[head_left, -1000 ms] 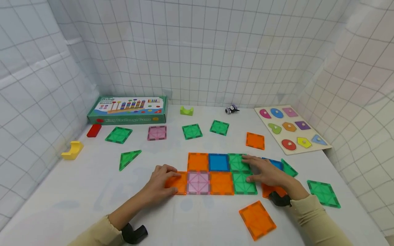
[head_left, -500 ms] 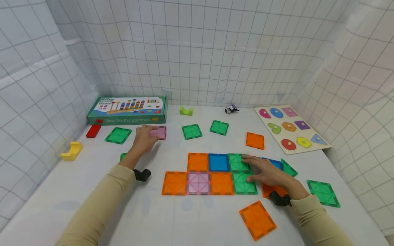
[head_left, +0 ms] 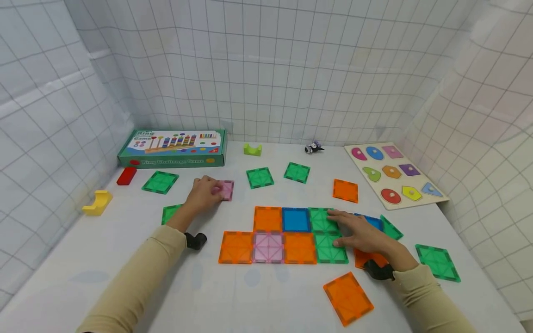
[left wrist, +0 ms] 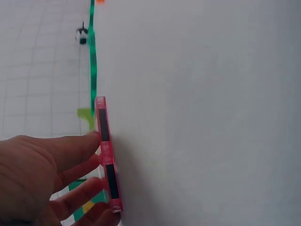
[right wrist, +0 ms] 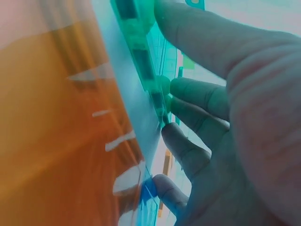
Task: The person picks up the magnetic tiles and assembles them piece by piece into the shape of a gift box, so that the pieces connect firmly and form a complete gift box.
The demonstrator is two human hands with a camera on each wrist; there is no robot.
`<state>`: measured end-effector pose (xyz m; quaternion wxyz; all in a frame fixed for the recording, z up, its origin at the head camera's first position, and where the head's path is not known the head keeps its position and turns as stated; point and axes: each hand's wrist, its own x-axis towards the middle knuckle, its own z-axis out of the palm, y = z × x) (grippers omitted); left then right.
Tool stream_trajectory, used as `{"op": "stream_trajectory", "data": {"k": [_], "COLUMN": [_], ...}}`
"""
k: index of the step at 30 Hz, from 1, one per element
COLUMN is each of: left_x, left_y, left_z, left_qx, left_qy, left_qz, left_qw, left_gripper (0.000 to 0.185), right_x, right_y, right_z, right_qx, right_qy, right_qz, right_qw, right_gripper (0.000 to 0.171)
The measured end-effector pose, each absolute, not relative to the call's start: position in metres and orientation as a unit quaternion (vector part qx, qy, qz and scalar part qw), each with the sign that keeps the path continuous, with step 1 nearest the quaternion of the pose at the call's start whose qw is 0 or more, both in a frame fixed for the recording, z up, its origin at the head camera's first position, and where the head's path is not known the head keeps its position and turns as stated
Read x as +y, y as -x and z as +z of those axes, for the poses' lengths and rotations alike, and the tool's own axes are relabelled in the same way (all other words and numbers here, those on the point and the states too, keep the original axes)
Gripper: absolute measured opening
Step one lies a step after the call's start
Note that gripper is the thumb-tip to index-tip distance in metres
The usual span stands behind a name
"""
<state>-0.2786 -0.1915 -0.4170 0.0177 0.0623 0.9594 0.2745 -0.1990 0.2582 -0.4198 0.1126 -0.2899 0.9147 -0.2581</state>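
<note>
Under the left hand's fingers [head_left: 211, 186] lies the pink tile [head_left: 226, 190].

A pink square tile [head_left: 226, 190], translucent with a darker frame, lies flat on the white table, partly covered at its 9 o'clock edge. The joined mat [head_left: 287, 236] of 7 flat square tiles lies at its 4 o'clock: orange, blue, green above; orange, pink, orange, green below, edges touching.

Left hand [head_left: 202, 195] reaching, right hand [head_left: 357, 231] flat.
</note>
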Motion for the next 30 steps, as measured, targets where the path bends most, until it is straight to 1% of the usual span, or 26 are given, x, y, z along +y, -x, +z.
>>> {"op": "stream_trajectory", "data": {"k": [5, 9, 19, 22, 25, 27, 30], "left_x": [-0.175, -0.164, -0.147, -0.146, -0.146, -0.142, -0.133], "left_y": [0.248, 0.230, 0.208, 0.208, 0.217, 0.230, 0.256], "left_z": [-0.419, -0.420, -0.421, -0.417, -0.410, -0.405, -0.399], "left_qx": [0.951, 0.944, 0.935, 0.937, 0.938, 0.938, 0.942], "left_qy": [-0.097, -0.111, -0.142, -0.144, -0.147, -0.147, -0.137], "left_qz": [0.291, 0.306, 0.322, 0.314, 0.307, 0.306, 0.301], "left_qw": [0.039, 0.048, 0.045, 0.053, 0.063, 0.067, 0.053], "left_gripper": [0.029, 0.028, 0.024, 0.024, 0.027, 0.030, 0.032], "right_x": [0.259, 0.260, 0.261, 0.261, 0.259, 0.257, 0.256], "right_y": [0.199, 0.199, 0.199, 0.199, 0.198, 0.197, 0.197], "right_z": [-0.418, -0.419, -0.421, -0.421, -0.421, -0.420, -0.421], "right_qx": [0.916, 0.915, 0.913, 0.914, 0.915, 0.916, 0.917], "right_qy": [0.290, 0.287, 0.291, 0.289, 0.286, 0.284, 0.286], "right_qz": [-0.256, -0.260, -0.264, -0.262, -0.260, -0.257, -0.256], "right_qw": [0.108, 0.111, 0.111, 0.112, 0.115, 0.116, 0.113], "right_gripper": [0.066, 0.066, 0.066, 0.066, 0.066, 0.066, 0.065]}}
